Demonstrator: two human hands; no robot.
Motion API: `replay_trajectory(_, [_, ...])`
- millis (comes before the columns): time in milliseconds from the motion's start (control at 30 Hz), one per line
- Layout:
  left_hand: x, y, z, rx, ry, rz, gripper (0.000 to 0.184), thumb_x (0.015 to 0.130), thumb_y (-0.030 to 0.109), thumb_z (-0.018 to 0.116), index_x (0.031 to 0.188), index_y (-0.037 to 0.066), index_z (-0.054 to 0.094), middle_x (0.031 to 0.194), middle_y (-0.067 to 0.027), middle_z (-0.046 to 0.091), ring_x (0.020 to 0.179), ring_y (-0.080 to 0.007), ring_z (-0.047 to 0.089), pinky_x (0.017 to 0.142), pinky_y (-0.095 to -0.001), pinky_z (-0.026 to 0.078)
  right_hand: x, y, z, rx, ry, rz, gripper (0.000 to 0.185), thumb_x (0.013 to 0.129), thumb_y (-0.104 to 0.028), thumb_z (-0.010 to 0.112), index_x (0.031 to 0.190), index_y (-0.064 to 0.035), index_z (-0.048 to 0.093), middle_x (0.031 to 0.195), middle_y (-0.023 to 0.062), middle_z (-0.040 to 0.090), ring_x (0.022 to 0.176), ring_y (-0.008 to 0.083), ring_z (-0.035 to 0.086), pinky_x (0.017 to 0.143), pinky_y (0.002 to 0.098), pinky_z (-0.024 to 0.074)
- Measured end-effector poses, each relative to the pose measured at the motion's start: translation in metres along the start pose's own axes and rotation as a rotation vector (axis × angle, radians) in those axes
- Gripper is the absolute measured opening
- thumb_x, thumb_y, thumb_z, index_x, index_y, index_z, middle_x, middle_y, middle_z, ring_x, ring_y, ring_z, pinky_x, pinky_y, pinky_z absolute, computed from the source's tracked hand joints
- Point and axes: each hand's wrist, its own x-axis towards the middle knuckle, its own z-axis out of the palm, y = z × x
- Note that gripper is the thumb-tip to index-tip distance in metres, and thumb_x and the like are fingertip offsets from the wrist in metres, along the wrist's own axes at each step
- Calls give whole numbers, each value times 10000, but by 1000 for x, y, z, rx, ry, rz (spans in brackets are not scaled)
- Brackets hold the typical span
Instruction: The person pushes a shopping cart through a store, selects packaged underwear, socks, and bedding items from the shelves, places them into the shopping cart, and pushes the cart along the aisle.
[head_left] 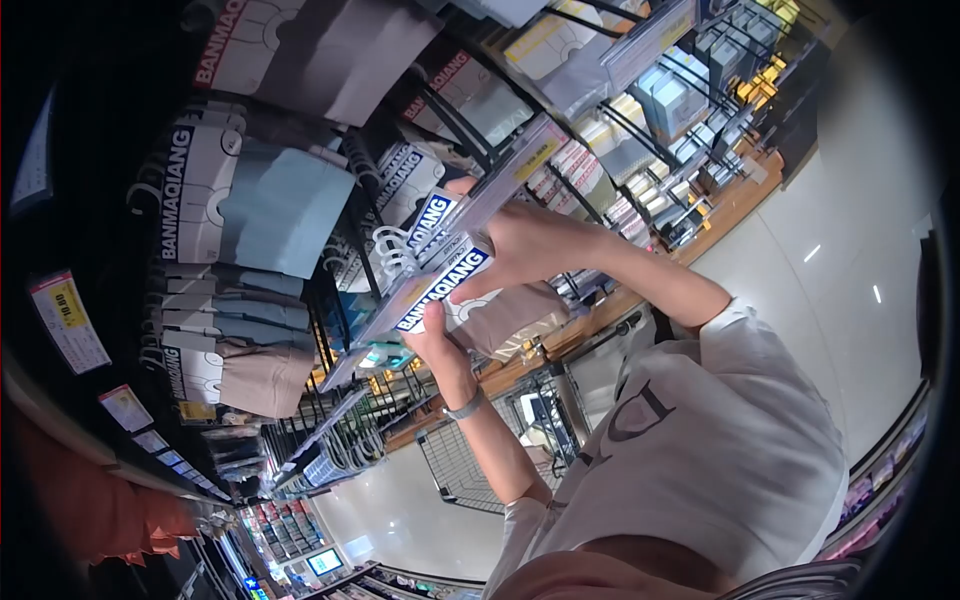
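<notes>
A front pack with a white card and blue BANMAQIANG label (445,290) is between my hands, its brown-grey fabric (510,320) hanging at the lower right. My left hand (437,345), with a band on the wrist, pinches the label's lower end, thumb on the front. My right hand (525,242) wraps round the upper end of this pack, its thumb over the card and some fingers hidden behind. Another blue-labelled pack (432,222) is close behind it. White hanger hooks (392,245) stick out beside the packs. A clear shelf strip (515,165) crosses just above my right hand.
Light-blue packs (285,205) and beige packs (262,378) hang at the left, and a grey-brown pack (330,60) above. Metal display prongs stick out between rows. A wire shopping cart (460,465) is below my left forearm. Shiny floor (830,270) lies at the right.
</notes>
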Motion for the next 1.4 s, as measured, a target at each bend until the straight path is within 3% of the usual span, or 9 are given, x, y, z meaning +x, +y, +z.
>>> replay_trajectory(267, [-65, 44, 4, 58, 178, -128, 868, 846, 348, 835, 1475, -64, 401, 1354, -188, 593, 1200, -252, 608, 1076, -367, 447, -49, -55, 12, 72, 61, 171, 1090, 786, -465, 872, 1523, 33, 242, 1163, 238, 668, 1033, 355, 687, 900, 409, 533])
replay_trajectory(400, [-89, 68, -10, -28, 241, -215, 981, 724, 388, 883, 1470, -62, 432, 1327, -186, 612, 1156, -286, 647, 1032, -379, 499, -60, -95, 6, 177, -127, 395, 1084, 800, -366, 869, 1548, 39, 197, 1265, 280, 626, 1105, 351, 671, 948, 394, 516])
replay_trajectory(433, [-92, 60, -21, 34, 165, -116, 730, 898, 412, 689, 1415, -71, 512, 1306, -201, 644, 1164, -297, 656, 1023, -406, 509, -61, -99, 7, 169, -121, 399, 1084, 796, -349, 875, 1550, 38, 200, 1273, 274, 622, 1120, 342, 663, 962, 388, 507])
replay_trajectory(567, [-86, 67, -12, 58, 222, -146, 718, 912, 405, 690, 1413, -78, 514, 1290, -195, 651, 1143, -289, 666, 1001, -392, 514, -58, -102, 24, 125, -10, 340, 1045, 801, -343, 879, 1532, 57, 248, 1193, 248, 642, 1083, 315, 655, 959, 381, 496])
replay_trajectory(600, [-84, 70, -19, -98, 182, -337, 937, 792, 332, 857, 1516, -43, 394, 1368, -169, 584, 1244, -264, 581, 1106, -380, 415, -55, -98, 24, 94, -18, 386, 1056, 799, -414, 872, 1512, 79, 269, 1086, 269, 671, 985, 359, 693, 899, 405, 523])
replay_trajectory(767, [-97, 40, -34, -259, 166, -678, 489, 1044, 407, 585, 1326, 10, 621, 1256, -114, 708, 1116, -230, 690, 981, -369, 531, -66, -59, 41, 98, -90, 494, 954, 883, -565, 763, 1505, 35, 360, 1280, 317, 605, 1152, 365, 660, 983, 408, 492])
replay_trajectory(933, [-114, 20, -50, -500, 281, -849, 488, 1078, 422, 517, 1343, 24, 615, 1274, -119, 702, 1135, -245, 685, 986, -386, 543, -78, -24, 72, 439, -159, 659, 502, 1030, -357, 634, 1425, -86, 485, 1342, 64, 522, 1292, 168, 457, 1094, 332, 344])
replay_trajectory(1367, [-173, -19, -120, -976, 410, -796, 448, 1105, 388, 467, 1361, 39, 584, 1285, -102, 687, 1142, -237, 674, 1002, -403, 547, -64, -59, 137, 425, -72, 1168, 670, 981, -384, 665, 1528, -51, 466, 1445, 97, 553, 1349, 191, 484, 1161, 307, 298])
replay_trajectory(1400, [-173, -12, -116, -786, 529, -793, 474, 1093, 408, 483, 1383, 44, 571, 1313, -114, 669, 1184, -256, 652, 1039, -407, 518, -72, -38, 141, 395, -251, 924, 781, 957, -457, 679, 1555, -40, 401, 1435, 142, 541, 1373, 223, 468, 1166, 322, 304])
